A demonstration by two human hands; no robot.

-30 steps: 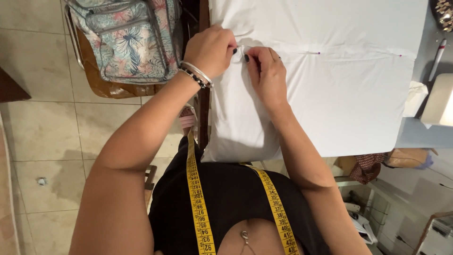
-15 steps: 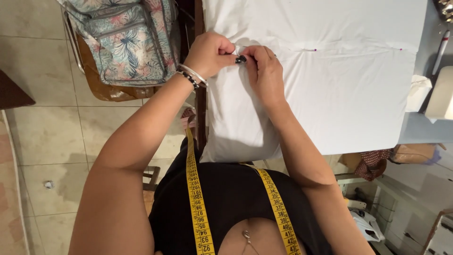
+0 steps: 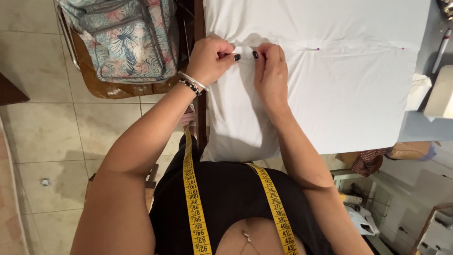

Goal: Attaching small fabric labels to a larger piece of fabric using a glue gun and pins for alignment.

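Hands pinching a fold in white fabric (image 3: 339, 94).
Left hand (image 3: 210, 59) and right hand (image 3: 270, 71), now slightly apart, both grip the fold; floral bag (image 3: 125, 40) sits left.

white fabric (image 3: 330, 89) flat on table, folded seam pinned, near edge pinched.

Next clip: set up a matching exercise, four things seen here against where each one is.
Things:
1. white fabric
2. floral bag
3. yellow tape measure
4. beaded bracelets

Places:
A. on the left wrist
B. draped round the person's neck
C. spread over the table, under both hands
D. on a chair beside the table

Pairs: 1-C, 2-D, 3-B, 4-A
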